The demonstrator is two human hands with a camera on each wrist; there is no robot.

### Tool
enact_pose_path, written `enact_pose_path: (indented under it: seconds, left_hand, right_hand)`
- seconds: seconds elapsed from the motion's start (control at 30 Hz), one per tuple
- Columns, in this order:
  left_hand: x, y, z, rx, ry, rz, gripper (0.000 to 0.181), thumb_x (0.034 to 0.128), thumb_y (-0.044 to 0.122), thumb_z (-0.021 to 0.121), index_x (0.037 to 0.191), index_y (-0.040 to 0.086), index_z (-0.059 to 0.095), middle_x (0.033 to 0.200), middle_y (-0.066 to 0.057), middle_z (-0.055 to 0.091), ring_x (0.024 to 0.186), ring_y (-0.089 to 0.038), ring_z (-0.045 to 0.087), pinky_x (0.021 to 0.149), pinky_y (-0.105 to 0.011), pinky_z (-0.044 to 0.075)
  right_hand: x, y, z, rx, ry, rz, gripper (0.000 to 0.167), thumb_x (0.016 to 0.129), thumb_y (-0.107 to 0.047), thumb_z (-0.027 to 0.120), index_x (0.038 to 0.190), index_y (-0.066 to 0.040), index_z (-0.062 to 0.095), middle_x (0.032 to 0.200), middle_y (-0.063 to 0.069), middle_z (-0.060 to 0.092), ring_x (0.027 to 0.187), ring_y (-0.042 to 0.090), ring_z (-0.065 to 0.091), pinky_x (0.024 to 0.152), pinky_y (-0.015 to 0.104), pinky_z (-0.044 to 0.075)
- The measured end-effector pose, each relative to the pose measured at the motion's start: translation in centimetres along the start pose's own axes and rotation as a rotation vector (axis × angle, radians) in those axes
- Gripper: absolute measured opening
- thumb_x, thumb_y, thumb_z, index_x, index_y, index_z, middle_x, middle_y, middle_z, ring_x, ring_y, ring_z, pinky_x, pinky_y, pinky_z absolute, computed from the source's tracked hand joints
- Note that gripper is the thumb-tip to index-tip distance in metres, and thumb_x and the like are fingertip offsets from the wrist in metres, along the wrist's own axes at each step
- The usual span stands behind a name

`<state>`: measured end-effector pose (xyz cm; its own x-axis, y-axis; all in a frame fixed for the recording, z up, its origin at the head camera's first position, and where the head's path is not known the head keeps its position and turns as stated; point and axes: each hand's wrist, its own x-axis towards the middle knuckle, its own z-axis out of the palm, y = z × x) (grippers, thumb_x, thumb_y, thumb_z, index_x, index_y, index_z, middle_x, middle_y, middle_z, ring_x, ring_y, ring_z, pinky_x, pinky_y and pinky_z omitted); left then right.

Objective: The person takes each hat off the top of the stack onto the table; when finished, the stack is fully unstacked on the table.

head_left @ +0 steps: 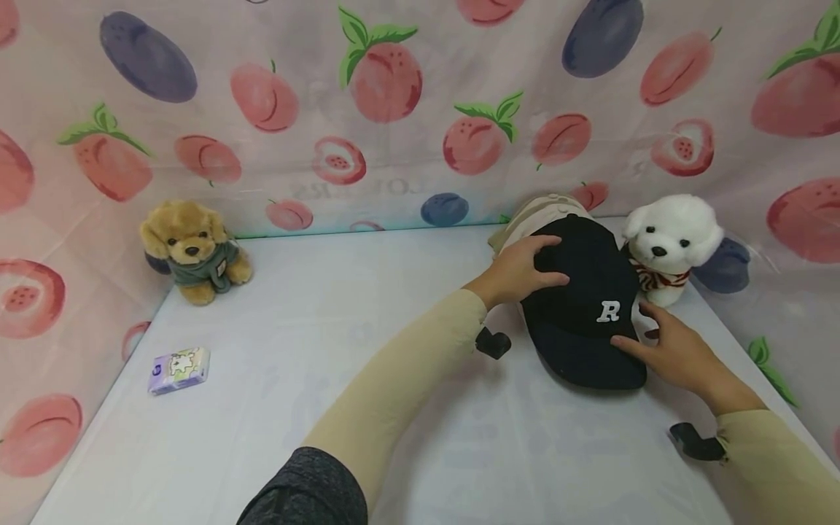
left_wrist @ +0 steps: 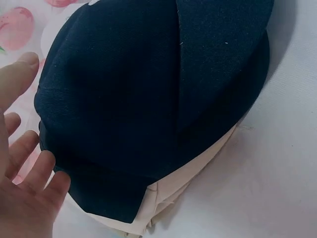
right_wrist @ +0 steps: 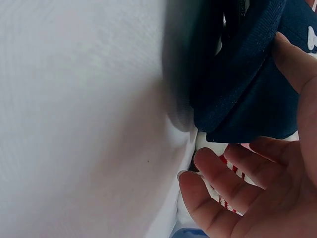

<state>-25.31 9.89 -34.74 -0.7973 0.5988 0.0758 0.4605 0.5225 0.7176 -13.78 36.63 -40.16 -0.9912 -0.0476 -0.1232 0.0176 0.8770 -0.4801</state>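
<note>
A black baseball cap (head_left: pixel 574 277) with a white letter R on its front lies on the right part of the white table, its brim towards me. Under and behind it shows beige headwear (head_left: pixel 534 219), mostly covered. My left hand (head_left: pixel 512 271) is at the cap's left side with thumb and fingers spread; in the left wrist view its fingertips are right by the dark edge. At the brim's right side is my right hand (head_left: pixel 682 354). Its thumb touches the cap in the right wrist view, while the other fingers (right_wrist: pixel 223 176) stay loosely bent below the edge.
Close to the cap's right sits a white plush dog (head_left: pixel 672 237) in a striped top. A tan plush dog (head_left: pixel 190 240) in a green top sits at the far left, with a small purple packet (head_left: pixel 179 370) nearer me. A fruit-print curtain (head_left: pixel 289 168) hangs behind the table (head_left: pixel 315 328).
</note>
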Motion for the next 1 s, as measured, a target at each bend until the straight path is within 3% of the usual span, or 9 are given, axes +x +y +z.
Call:
enact_pose_path:
  seconds: [0.23, 0.53, 1.0]
  left_hand:
    - [0.1, 0.4, 0.1, 0.004, -0.030, -0.015, 0.071, 0.0902, 0.040, 0.075, 0.152, 0.022, 0.045, 0.152, 0.005, 0.045, 0.134, -0.006, 0.043, 0.107, -0.018, 0.032]
    - [0.2, 0.7, 0.6, 0.009, -0.027, 0.016, 0.070, 0.0901, 0.040, 0.076, 0.151, 0.021, 0.046, 0.152, 0.006, 0.044, 0.137, -0.005, 0.037, 0.109, -0.018, 0.029]
    - [-0.1, 0.9, 1.0, -0.041, -0.030, -0.031, 0.071, 0.0897, 0.038, 0.077, 0.151, 0.023, 0.044, 0.151, 0.009, 0.045, 0.136, -0.001, 0.037, 0.108, -0.017, 0.029]
  right_hand:
    - [-0.1, 0.0, 0.1, 0.019, -0.030, 0.014, 0.098, 0.097, -0.054, 0.060, 0.151, 0.016, 0.017, 0.146, 0.043, 0.028, 0.116, 0.056, 0.051, 0.090, 0.066, 0.044]
    - [-0.1, 0.1, 0.1, 0.021, -0.053, 0.040, 0.097, 0.098, -0.054, 0.057, 0.150, 0.017, 0.016, 0.147, 0.043, 0.027, 0.118, 0.056, 0.050, 0.091, 0.065, 0.044]
    - [-0.2, -0.2, 0.2, 0.022, -0.079, 0.035, 0.096, 0.099, -0.055, 0.055, 0.149, 0.018, 0.017, 0.145, 0.044, 0.028, 0.119, 0.056, 0.049, 0.091, 0.066, 0.043]
